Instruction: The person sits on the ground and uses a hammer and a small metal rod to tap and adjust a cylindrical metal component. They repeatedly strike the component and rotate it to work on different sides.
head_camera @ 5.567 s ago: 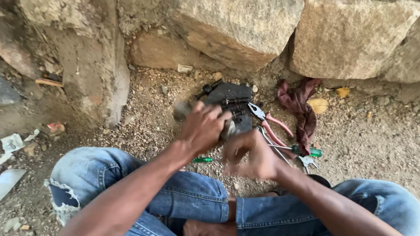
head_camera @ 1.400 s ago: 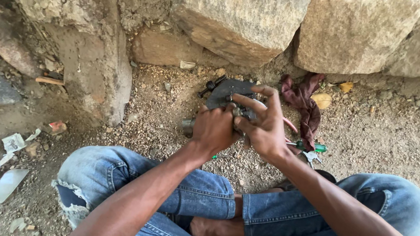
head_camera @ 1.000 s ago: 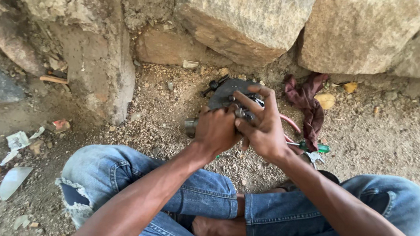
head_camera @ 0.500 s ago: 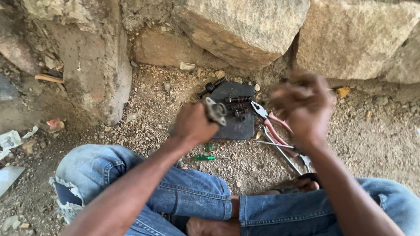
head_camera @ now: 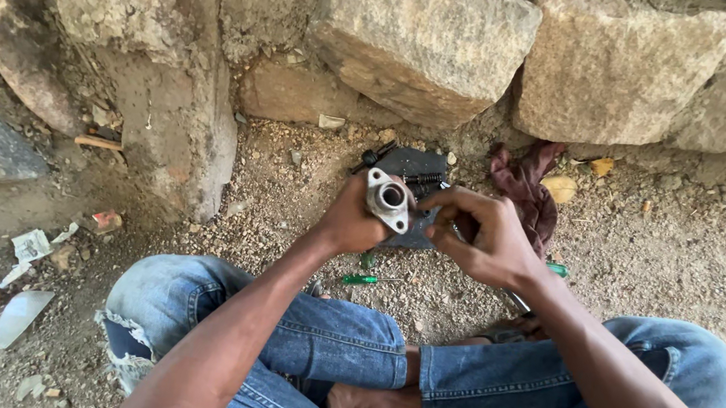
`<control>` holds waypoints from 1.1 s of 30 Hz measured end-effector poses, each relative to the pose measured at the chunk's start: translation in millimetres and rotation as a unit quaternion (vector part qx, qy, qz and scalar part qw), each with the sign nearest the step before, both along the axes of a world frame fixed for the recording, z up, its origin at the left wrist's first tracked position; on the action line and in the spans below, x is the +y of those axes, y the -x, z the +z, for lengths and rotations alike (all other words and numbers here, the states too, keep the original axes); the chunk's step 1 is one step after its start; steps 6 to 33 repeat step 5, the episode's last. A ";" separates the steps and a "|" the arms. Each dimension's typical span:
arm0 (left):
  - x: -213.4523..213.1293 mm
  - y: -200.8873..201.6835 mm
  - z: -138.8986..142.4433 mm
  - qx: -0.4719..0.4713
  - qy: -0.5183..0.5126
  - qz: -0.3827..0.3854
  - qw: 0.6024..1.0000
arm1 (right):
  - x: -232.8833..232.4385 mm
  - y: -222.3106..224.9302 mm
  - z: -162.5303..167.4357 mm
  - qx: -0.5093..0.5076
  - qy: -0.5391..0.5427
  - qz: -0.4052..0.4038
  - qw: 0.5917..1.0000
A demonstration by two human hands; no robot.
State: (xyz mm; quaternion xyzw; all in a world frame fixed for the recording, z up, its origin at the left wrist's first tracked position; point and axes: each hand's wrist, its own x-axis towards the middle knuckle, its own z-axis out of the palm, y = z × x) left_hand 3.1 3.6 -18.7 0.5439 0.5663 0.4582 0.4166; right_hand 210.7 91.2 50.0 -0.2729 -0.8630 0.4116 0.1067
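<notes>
At the frame's centre, above the crossed legs in blue jeans (head_camera: pixel 344 348), the left hand (head_camera: pixel 346 222) grips a grey metal flanged fitting with a round bore (head_camera: pixel 388 201), fingers curled tight round its body; the bore's axis tilts up toward the camera, the flange's long side running upper left to lower right. The right hand (head_camera: pixel 484 238) sits just beside it, fingers half-curled, fingertips (head_camera: pixel 431 202) near the flange; whether they touch is unclear. Torn white paper scraps (head_camera: pixel 32 245) lie lower left. Beyond the hands, a dark flat plate (head_camera: pixel 413 163) and a maroon rag (head_camera: pixel 526 181) rest below the stone wall (head_camera: pixel 426 38).
</notes>
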 end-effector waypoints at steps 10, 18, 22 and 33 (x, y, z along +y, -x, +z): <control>-1.5 -2.2 2.8 -0.006 0.028 -0.040 0.999 | -5.3 3.1 11.4 0.091 -0.068 0.000 0.994; -1.5 -2.2 2.8 -0.006 0.028 -0.040 0.999 | -5.3 3.1 11.4 0.091 -0.068 0.000 0.994; -1.5 -2.2 2.8 -0.006 0.028 -0.040 0.999 | -5.3 3.1 11.4 0.091 -0.068 0.000 0.994; -1.5 -2.2 2.8 -0.006 0.028 -0.040 0.999 | -5.3 3.1 11.4 0.091 -0.068 0.000 0.994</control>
